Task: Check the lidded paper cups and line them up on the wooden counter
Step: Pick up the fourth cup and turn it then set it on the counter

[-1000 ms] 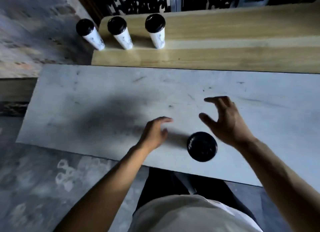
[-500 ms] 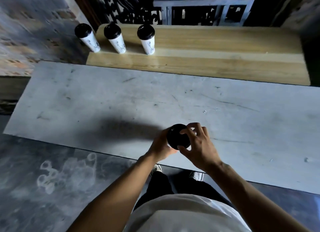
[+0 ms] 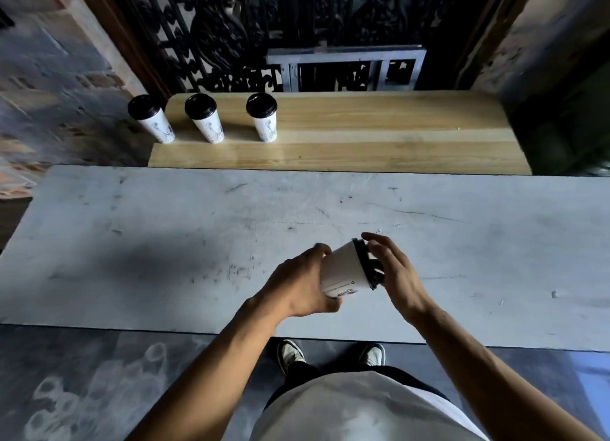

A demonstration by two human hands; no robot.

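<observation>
Held cup (image 3: 343, 270): small print near base, too blurred to read. No other text.

a pale grey worktop (image 3: 165, 229), scuffed with dark marks, is stretching across the middle of the view. behind the far ledge an ornate black iron grille (image 3: 231, 28) is standing upright, with a grey metal frame (image 3: 346, 58) leaning low against it. a rough brick wall (image 3: 43, 77) is running along the left side. below the worktop's near edge, two pale shoes (image 3: 290, 355) are resting on a dark floor (image 3: 82, 384) smeared with chalky white marks.
</observation>
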